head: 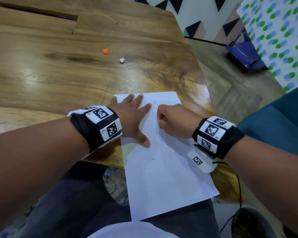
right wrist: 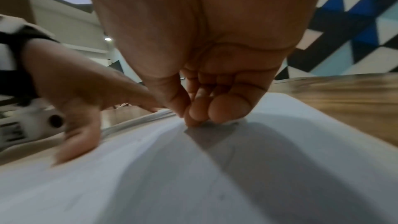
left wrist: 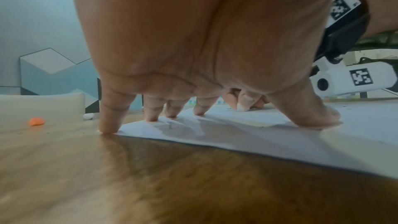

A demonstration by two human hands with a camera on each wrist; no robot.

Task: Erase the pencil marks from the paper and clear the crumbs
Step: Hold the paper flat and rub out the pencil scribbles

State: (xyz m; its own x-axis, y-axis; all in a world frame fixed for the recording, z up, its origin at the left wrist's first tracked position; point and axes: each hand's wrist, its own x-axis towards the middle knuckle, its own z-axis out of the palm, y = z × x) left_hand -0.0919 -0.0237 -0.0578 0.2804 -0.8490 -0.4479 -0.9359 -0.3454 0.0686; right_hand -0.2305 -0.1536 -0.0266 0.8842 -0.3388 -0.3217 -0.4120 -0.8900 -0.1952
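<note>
A white sheet of paper [head: 162,169] lies at the wooden table's near right corner, its lower part hanging over the edge above my lap. Dark crumbs [head: 153,158] speckle it. My left hand [head: 136,115] presses flat on the sheet's upper left, fingers spread and straight [left wrist: 150,108], the little finger on the wood. My right hand [head: 172,121] is beside it, fingers and thumb pinched together with the tips down on the paper [right wrist: 204,117]. Only a pale sliver of an eraser [right wrist: 228,123] shows beneath them; the rest is hidden.
An orange lump [head: 105,51] and a small white lump [head: 121,60] sit on the table [head: 58,74] beyond the hands. A teal seat [head: 273,126] stands at the right, a blue box [head: 244,52] on the floor beyond. A black cable [head: 239,186] hangs from my right wrist.
</note>
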